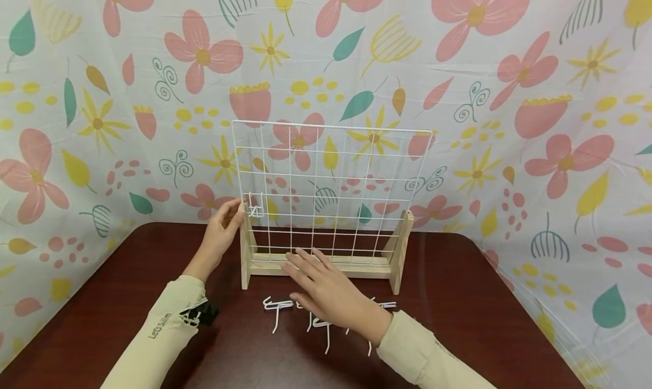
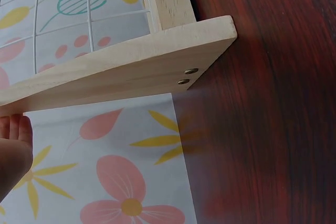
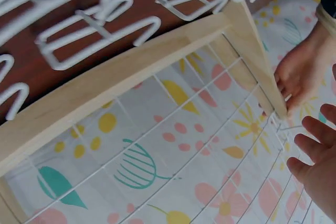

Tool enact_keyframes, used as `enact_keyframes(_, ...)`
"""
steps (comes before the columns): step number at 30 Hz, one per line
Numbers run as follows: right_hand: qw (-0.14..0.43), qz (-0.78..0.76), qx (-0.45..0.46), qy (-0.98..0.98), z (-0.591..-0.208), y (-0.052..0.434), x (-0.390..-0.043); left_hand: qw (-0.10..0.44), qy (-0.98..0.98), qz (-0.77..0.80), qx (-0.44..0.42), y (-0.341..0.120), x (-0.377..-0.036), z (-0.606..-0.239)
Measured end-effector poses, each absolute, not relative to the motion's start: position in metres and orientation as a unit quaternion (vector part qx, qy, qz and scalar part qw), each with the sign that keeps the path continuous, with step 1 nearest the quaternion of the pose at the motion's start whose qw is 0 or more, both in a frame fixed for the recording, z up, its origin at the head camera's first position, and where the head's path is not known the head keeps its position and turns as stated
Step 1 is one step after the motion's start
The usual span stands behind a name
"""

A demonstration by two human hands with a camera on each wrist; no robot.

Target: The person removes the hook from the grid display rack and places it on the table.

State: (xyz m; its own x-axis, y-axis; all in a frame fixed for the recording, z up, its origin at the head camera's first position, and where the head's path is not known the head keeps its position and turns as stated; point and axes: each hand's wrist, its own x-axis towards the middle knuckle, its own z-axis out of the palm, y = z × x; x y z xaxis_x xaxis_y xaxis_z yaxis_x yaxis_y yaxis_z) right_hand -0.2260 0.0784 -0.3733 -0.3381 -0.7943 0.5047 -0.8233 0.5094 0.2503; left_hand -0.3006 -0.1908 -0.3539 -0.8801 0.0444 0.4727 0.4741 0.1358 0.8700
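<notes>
A white wire grid panel (image 1: 331, 179) stands upright in a wooden stand (image 1: 321, 269). My left hand (image 1: 224, 222) holds the top of the stand's left side post, its fingertips against the wood; the left wrist view shows part of that hand (image 2: 13, 150) at the post. One white metal hook (image 1: 256, 210) hangs on the grid's left edge, close to that hand. My right hand (image 1: 328, 290), fingers straight and spread, hovers before the stand's lower bar with nothing in it. Under it, several loose white hooks (image 1: 277, 306) lie on the table, partly hidden by the hand.
The dark red-brown table (image 1: 448, 332) has rounded far corners. Behind it hangs a floral cloth (image 1: 489, 117), which also runs down along both sides. The right post (image 1: 402, 253) of the stand rests on the table. A black strap device (image 1: 206, 313) sits at the left sleeve.
</notes>
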Motion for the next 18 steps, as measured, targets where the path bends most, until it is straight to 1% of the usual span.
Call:
enact_keyframes(8,0.279,0.061,0.474,-0.833,-0.363,0.062,-0.236,0.166,-0.731,-0.638,-0.177,-0.191,-0.3,-0.353)
enact_keyframes(18,0.299,0.082,0.458,-0.833,-0.359,0.049,-0.246,0.166,-0.73,-0.639,-0.178,-0.191,-0.3,-0.353)
